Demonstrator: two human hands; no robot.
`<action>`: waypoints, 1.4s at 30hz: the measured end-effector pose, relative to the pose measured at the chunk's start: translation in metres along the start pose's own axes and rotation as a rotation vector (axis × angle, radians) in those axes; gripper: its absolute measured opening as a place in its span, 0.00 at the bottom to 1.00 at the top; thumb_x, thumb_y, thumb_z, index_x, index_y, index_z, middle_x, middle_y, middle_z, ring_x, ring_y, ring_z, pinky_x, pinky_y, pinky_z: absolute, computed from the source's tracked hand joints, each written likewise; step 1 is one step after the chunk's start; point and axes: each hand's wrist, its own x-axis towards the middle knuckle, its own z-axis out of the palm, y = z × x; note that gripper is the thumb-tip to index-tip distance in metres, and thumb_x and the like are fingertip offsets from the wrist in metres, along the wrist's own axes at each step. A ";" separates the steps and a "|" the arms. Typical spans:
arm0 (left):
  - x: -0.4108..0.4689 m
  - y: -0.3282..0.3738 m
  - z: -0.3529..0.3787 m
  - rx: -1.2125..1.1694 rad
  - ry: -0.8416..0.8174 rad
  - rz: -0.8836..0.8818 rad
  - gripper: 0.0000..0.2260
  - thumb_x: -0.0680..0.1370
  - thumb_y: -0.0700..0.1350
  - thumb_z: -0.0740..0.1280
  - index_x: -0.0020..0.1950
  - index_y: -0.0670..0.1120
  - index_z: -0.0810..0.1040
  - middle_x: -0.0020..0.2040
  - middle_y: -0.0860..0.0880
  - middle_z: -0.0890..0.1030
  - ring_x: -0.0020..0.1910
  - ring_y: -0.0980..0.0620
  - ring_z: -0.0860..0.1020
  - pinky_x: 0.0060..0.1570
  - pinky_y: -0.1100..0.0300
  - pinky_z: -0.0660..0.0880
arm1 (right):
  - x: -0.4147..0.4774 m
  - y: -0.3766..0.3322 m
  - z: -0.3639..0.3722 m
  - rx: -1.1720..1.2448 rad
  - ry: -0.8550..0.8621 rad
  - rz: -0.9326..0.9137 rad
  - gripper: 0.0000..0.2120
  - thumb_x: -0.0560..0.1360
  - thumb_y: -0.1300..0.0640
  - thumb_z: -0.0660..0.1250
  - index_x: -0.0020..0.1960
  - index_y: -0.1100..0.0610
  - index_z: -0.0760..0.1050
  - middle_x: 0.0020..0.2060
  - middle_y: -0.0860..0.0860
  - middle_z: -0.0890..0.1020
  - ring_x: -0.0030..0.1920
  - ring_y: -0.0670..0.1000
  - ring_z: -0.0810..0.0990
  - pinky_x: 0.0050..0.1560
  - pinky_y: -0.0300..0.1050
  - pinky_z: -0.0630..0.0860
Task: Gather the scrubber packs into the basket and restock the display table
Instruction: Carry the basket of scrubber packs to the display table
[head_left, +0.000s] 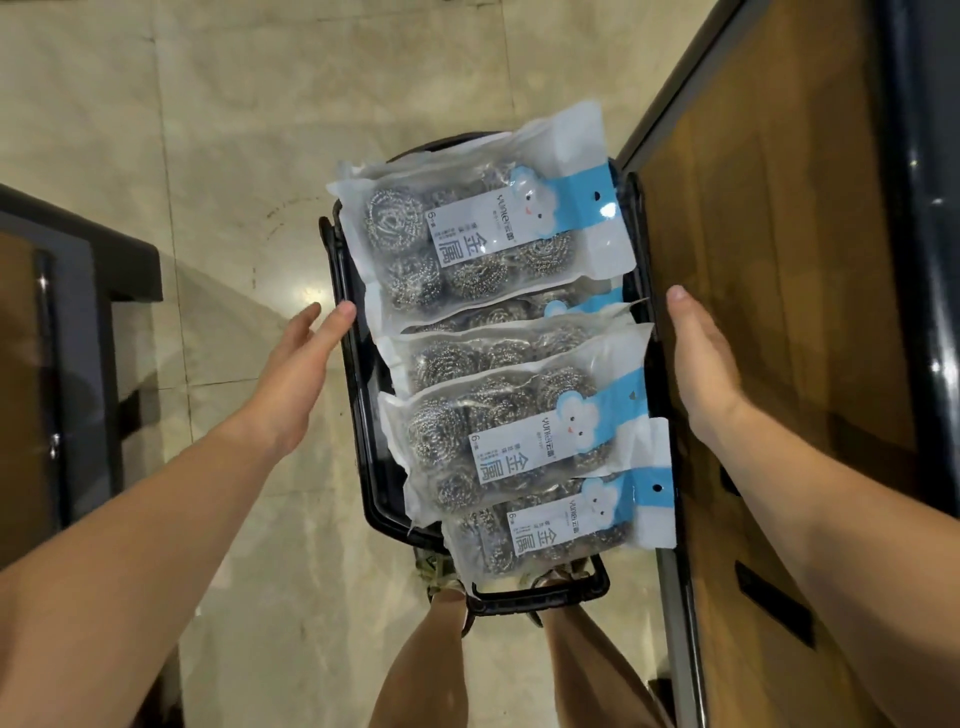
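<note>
A black plastic basket sits low in front of me, above the floor and my legs. Several clear scrubber packs with blue-and-white labels fill it: one at the far end, one in the middle, one at the near end, more partly hidden between them. My left hand is at the basket's left rim with straight fingers; its thumb tip meets the rim. My right hand is flat beside the right rim, fingers straight. Whether the palms press the basket's sides is hidden.
A wooden display table with a dark metal edge runs along the right, close to the basket. Dark furniture stands at the left. Pale marble floor lies between them. The basket's handle hangs near my feet.
</note>
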 end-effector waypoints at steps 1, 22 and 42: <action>-0.006 0.008 -0.002 0.028 0.025 0.036 0.43 0.67 0.74 0.67 0.78 0.60 0.61 0.79 0.53 0.61 0.77 0.51 0.60 0.71 0.50 0.58 | -0.009 -0.002 -0.003 0.002 0.025 -0.001 0.38 0.70 0.26 0.58 0.75 0.43 0.65 0.73 0.43 0.69 0.73 0.47 0.65 0.75 0.49 0.59; -0.085 0.058 0.091 1.521 -0.420 0.570 0.58 0.60 0.75 0.70 0.81 0.57 0.46 0.81 0.41 0.42 0.80 0.38 0.42 0.76 0.38 0.45 | -0.177 0.094 0.031 0.411 0.250 0.697 0.36 0.69 0.38 0.73 0.70 0.54 0.67 0.57 0.53 0.76 0.59 0.60 0.75 0.60 0.61 0.77; -0.070 0.042 0.087 1.390 -0.338 0.747 0.40 0.66 0.55 0.80 0.74 0.51 0.67 0.73 0.43 0.61 0.73 0.39 0.60 0.72 0.36 0.61 | -0.194 0.121 0.087 0.734 0.240 0.680 0.47 0.64 0.39 0.79 0.75 0.55 0.64 0.67 0.51 0.77 0.57 0.53 0.80 0.61 0.57 0.77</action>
